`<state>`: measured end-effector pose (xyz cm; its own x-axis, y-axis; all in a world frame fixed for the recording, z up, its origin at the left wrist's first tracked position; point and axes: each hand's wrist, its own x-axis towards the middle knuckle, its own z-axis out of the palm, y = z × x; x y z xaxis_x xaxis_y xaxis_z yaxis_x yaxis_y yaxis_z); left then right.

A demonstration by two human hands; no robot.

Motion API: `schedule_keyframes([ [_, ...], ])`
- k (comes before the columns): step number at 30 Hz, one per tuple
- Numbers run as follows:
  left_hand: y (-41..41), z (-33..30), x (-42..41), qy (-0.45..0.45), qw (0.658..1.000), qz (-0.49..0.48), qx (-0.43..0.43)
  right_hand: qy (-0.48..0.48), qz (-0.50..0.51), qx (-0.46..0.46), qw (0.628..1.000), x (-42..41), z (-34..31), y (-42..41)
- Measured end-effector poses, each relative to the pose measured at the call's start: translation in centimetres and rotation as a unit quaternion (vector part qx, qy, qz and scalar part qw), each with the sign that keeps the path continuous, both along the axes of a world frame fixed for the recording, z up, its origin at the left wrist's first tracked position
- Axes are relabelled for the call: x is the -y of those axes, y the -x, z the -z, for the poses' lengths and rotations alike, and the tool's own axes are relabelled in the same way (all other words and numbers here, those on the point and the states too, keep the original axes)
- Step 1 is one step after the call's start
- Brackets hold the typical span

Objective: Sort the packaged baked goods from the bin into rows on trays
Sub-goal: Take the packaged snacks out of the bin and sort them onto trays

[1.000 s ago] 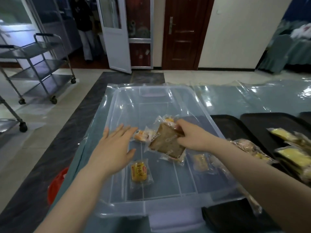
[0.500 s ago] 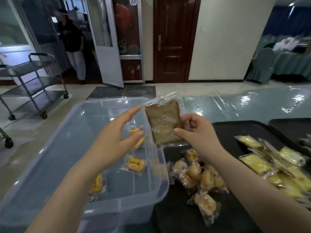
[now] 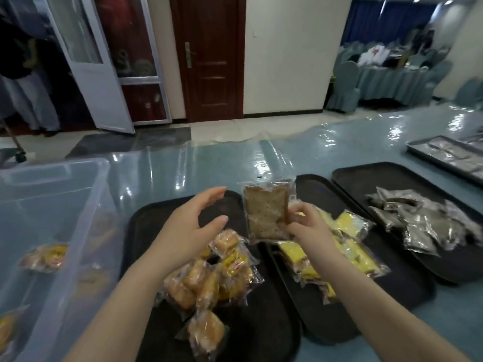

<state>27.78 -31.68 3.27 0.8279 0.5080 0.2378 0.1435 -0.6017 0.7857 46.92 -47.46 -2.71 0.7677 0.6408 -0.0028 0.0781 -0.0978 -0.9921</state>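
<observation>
My right hand pinches a clear-wrapped brown bread slice by its right edge and holds it upright above the gap between two black trays. My left hand hovers just left of the slice, fingers relaxed and apart, holding nothing. Under my left hand, the left black tray carries a heap of golden packaged buns. The middle black tray holds yellow packaged cakes. The clear plastic bin stands at the far left with a few yellow-labelled packets inside.
A third black tray on the right holds grey packets. A metal tray lies at the far right edge. The table wears a glossy blue plastic cover. Beyond it are a wooden door and a person at far left.
My right hand lifted the bread slice out of the bin and carried it right, over the trays. My left hand followed alongside. The view swung right, away from the bin.
</observation>
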Motion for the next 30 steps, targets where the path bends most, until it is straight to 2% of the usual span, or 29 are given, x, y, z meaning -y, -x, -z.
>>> schedule_keyframes([
  [4, -5.6, 1.9, 1.2, 0.024, 0.998, 0.054, -0.009, 0.016, 0.077, -0.036, 0.996, 4.3, 2.7, -3.5],
  [10, -14.4, 4.7, 4.9, 0.073, 0.992, 0.099, -0.036, -0.007, 0.211, -0.075, 0.975, 10.6, 5.9, -11.6],
  [15, -22.3, 6.9, 8.0, 0.109, 0.99, 0.074, -0.05, -0.032, 0.276, -0.067, 0.958, 14.6, 7.9, -20.7],
  [17, -25.5, 7.4, 9.8, 0.145, 0.987, 0.053, -0.042, -0.027, 0.314, -0.04, 0.948, 16.2, 8.4, -24.3],
  [20, -30.6, 8.1, 12.6, 0.166, 0.984, 0.043, -0.049, 0.01, 0.359, 0.079, 0.93, 18.2, 8.9, -29.7],
  [23, -35.0, 8.6, 14.9, 0.171, 0.983, 0.037, -0.059, 0.117, 0.306, 0.194, 0.925, 19.5, 9.9, -35.2],
  [26, -37.2, 8.8, 16.4, 0.175, 0.982, 0.037, -0.069, 0.241, 0.169, 0.219, 0.93, 19.5, 11.3, -38.3],
  [28, -37.7, 8.9, 16.6, 0.179, 0.981, 0.027, -0.076, 0.236, 0.13, 0.235, 0.934, 18.8, 12.1, -38.2],
  [30, -38.0, 9.1, 16.6, 0.179, 0.98, 0.011, -0.081, 0.196, 0.109, 0.21, 0.952, 18.1, 12.3, -37.0],
])
